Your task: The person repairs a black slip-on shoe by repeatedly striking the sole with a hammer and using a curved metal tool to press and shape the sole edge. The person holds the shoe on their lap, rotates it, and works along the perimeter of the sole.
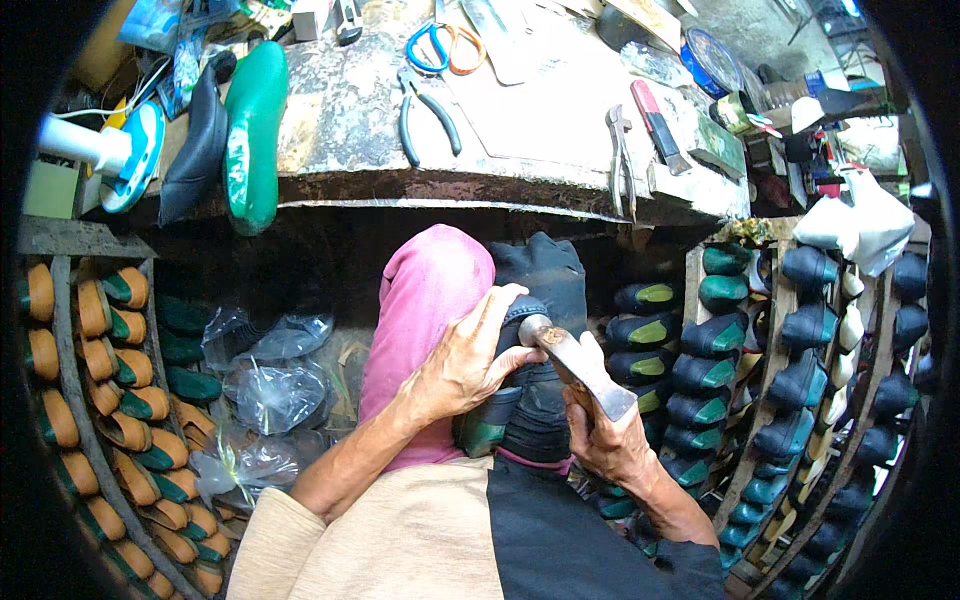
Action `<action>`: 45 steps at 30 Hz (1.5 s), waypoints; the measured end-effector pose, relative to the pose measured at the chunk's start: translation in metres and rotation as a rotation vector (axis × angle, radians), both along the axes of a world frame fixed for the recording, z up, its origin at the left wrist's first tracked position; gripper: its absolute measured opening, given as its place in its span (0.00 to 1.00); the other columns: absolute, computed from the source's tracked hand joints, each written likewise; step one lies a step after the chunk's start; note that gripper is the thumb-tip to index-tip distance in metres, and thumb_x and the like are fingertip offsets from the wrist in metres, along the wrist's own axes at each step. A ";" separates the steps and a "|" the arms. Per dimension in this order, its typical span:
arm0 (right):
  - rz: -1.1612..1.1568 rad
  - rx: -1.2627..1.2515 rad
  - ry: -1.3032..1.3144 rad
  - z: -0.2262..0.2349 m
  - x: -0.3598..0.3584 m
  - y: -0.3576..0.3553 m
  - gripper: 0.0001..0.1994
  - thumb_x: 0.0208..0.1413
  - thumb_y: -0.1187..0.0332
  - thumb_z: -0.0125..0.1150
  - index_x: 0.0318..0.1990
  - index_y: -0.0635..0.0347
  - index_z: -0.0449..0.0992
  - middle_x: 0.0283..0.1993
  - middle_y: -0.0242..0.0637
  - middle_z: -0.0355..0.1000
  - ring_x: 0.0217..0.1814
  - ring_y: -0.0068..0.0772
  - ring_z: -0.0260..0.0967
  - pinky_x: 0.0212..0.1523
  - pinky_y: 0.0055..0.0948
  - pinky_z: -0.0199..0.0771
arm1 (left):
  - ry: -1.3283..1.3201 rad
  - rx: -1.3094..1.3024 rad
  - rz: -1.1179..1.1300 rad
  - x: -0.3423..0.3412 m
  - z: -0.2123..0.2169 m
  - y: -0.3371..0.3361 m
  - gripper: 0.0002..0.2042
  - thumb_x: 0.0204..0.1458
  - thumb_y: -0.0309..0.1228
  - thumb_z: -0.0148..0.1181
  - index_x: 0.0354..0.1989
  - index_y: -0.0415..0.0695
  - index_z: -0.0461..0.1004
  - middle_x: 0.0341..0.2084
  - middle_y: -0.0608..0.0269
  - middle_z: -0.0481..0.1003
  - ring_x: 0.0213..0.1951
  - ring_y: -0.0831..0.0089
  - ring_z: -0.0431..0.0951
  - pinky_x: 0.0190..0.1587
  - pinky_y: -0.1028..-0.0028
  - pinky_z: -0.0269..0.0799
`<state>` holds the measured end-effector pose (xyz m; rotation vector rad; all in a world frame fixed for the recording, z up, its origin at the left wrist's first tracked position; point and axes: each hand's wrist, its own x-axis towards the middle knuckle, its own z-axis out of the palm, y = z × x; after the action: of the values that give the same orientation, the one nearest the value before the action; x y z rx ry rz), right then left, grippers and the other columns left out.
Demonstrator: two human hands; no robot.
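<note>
On my lap lies a dark shoe (pixel 492 408) with a green part at its near end. My left hand (pixel 450 365) is wrapped round the shoe, the thumb and fingers near its far end. A cobbler's hammer (pixel 582 365) with a flared metal head is gripped in my right hand (pixel 612 440). Its round face is at the shoe's far end, close to my left fingertips; whether it touches, I cannot tell. The hammer's handle is mostly hidden by my right hand.
A worn workbench (pixel 330 120) spans the far side, bearing pliers (pixel 430 115), scissors (pixel 445 50), pincers (pixel 620 160) and a red-handled knife (pixel 658 125). A green shoe last (pixel 255 135) leans at its left edge. Racks of shoes (pixel 130 370) flank both sides, with plastic bags (pixel 275 390) at left.
</note>
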<state>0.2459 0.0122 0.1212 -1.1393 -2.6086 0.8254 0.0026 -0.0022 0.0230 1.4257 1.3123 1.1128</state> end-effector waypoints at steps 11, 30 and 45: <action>0.438 0.243 -0.354 0.017 -0.007 0.048 0.45 0.55 0.74 0.68 0.81 0.77 0.60 0.38 0.43 0.73 0.25 0.35 0.75 0.26 0.34 0.81 | -0.032 0.053 0.032 -0.004 -0.010 -0.002 0.31 0.64 0.24 0.68 0.74 0.34 0.63 0.62 0.31 0.73 0.63 0.27 0.77 0.62 0.46 0.78; -0.170 -0.346 0.055 0.034 -0.026 0.080 0.25 0.74 0.68 0.67 0.72 0.67 0.70 0.38 0.38 0.77 0.39 0.29 0.73 0.43 0.33 0.77 | -0.332 -0.075 0.010 -0.019 -0.031 0.001 0.26 0.77 0.48 0.58 0.73 0.43 0.70 0.60 0.47 0.79 0.64 0.55 0.80 0.67 0.59 0.73; -0.633 -0.718 0.480 -0.013 0.000 0.045 0.20 0.75 0.68 0.66 0.69 0.65 0.75 0.35 0.30 0.75 0.29 0.17 0.72 0.29 0.23 0.71 | -0.093 -0.036 0.350 0.014 -0.047 0.014 0.19 0.80 0.41 0.53 0.40 0.37 0.76 0.27 0.44 0.73 0.28 0.51 0.70 0.37 0.58 0.69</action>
<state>0.2462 0.0571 0.1083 -1.5422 -1.4407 1.6488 0.0167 0.0114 -0.0239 1.1283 1.5441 1.3575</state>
